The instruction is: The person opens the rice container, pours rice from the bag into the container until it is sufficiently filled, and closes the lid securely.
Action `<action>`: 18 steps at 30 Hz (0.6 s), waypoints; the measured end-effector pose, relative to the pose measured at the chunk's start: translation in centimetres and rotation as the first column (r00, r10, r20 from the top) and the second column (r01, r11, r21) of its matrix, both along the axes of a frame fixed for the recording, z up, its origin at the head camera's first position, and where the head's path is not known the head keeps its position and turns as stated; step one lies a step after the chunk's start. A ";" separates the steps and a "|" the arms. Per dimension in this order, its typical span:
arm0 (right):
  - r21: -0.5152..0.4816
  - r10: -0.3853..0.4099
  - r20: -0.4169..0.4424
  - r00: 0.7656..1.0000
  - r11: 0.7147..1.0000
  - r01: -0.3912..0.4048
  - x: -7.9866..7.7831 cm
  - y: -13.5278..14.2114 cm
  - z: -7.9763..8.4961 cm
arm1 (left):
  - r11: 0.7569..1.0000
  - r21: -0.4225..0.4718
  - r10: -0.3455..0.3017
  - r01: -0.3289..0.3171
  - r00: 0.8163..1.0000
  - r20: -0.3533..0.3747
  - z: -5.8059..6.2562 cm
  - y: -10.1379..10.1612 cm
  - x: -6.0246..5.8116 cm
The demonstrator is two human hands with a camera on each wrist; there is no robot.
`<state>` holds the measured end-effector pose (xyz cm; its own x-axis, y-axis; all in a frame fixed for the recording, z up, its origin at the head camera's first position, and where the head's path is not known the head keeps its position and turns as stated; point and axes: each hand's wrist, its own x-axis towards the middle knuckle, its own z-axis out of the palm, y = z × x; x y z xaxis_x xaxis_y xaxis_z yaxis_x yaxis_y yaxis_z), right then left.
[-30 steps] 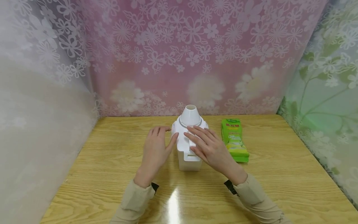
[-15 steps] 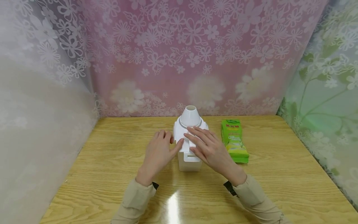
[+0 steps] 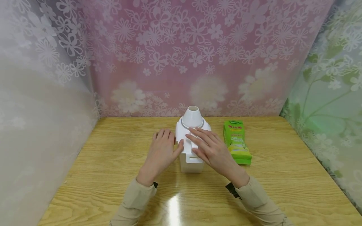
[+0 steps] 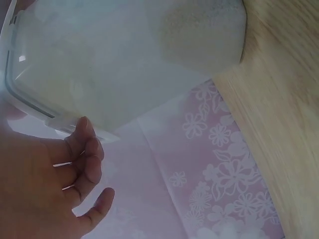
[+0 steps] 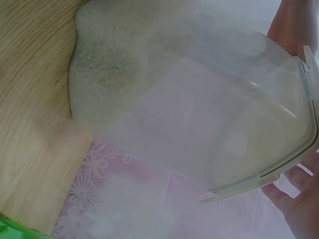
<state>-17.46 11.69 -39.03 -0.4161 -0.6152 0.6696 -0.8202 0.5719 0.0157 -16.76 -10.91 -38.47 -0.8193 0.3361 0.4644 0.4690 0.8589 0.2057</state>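
Note:
A translucent container (image 3: 191, 167) with a white lid (image 3: 185, 145) and a white cone-shaped spout (image 3: 193, 118) stands upright on the table. Pale rice-like grains (image 5: 107, 69) lie in its bottom, seen in the right wrist view. At the lid's left side is my left hand (image 3: 161, 149), its thumb on the lid's top edge and its fingers bent against the side clip (image 4: 65, 123). My right hand (image 3: 217, 151) rests on the lid's right part, fingers extended over the top. Its fingers partly hide the lid's front.
To the right of the container a green printed bag (image 3: 237, 142) lies on the wooden table (image 3: 113, 175). Floral cloth (image 3: 181, 62) hangs behind the table, and more cloth hangs on both sides.
My left hand has closed in on the lid's left side: its thumb came down onto the lid edge and its fingers bent against the clip. My right hand has barely moved.

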 end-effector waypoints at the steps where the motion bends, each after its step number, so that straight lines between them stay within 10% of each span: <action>1: -0.003 0.002 -0.001 1.000 1.000 -0.002 0.0 0.0 0.0 | 1.000 -0.011 -0.001 0.001 1.000 -0.006 0.0 0.0 0.0; 18: -0.030 0.007 0.036 0.999 1.000 -0.006 0.0 0.0 -0.2 | 0.995 -0.067 -0.073 0.070 0.996 -0.041 0.1 -0.2 -0.4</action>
